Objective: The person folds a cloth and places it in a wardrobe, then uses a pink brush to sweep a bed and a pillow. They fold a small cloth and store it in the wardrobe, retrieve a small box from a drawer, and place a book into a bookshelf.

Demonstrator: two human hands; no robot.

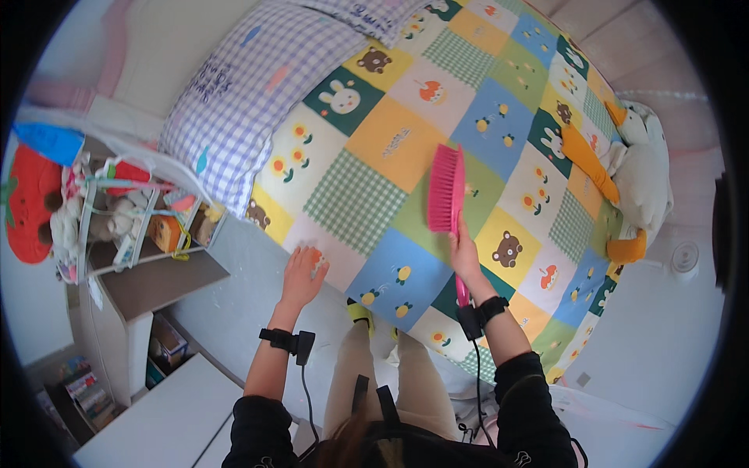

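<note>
A bright pink bed brush (445, 191) with a long handle is in my right hand (465, 256), its fingers wrapped round the handle. The bristles point to the left, over the patchwork bedspread (406, 285). I cannot tell whether they touch the cloth. My left hand (303, 274) rests palm down with fingers stretched out at the near left edge of the bedspread. Its squares carry bears, rabbits, flowers and checks. Beyond my left hand, a purple checked pillow (257, 93) lies at the upper left of the bed.
A white plush goose (641, 168) with orange feet lies along the bed's right edge. At the left, a rack (140, 222) of soft toys stands on a brown-topped cabinet (168, 285). A white surface (164, 417) is at the lower left. My legs stand close against the bed.
</note>
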